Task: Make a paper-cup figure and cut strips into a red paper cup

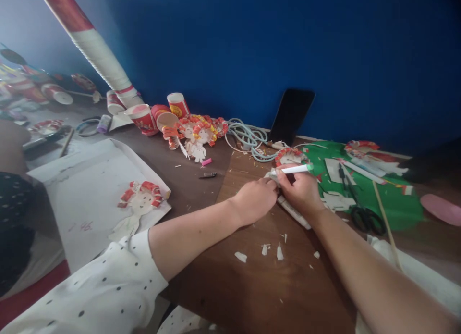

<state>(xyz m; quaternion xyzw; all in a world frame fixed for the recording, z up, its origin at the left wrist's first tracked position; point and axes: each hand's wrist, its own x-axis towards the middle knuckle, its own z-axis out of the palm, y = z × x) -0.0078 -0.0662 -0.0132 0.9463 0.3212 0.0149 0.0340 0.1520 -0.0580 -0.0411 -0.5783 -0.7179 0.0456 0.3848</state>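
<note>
My right hand (304, 192) is closed round a white marker (293, 169) with a light green end, held nearly level. My left hand (255, 202) rests on the brown table beside it, fingers bent and pressed together. At its fingertips shows a small whitish piece (272, 175), mostly hidden, so I cannot tell what it is. A white tube (293, 213) lies beneath my right hand. Just behind the hands is a paper figure with a red-and-white curled rim (289, 156). Paper scraps (280, 252) are scattered in front of them.
Black scissors (367, 220) and paper cutouts lie on a green sheet (405, 209) at right. A phone (292, 115) leans on the blue wall near a coiled cable (248, 134). Paper cups (142, 118) stand at back left. Another paper figure (140, 202) rests on a white box lid (86, 190).
</note>
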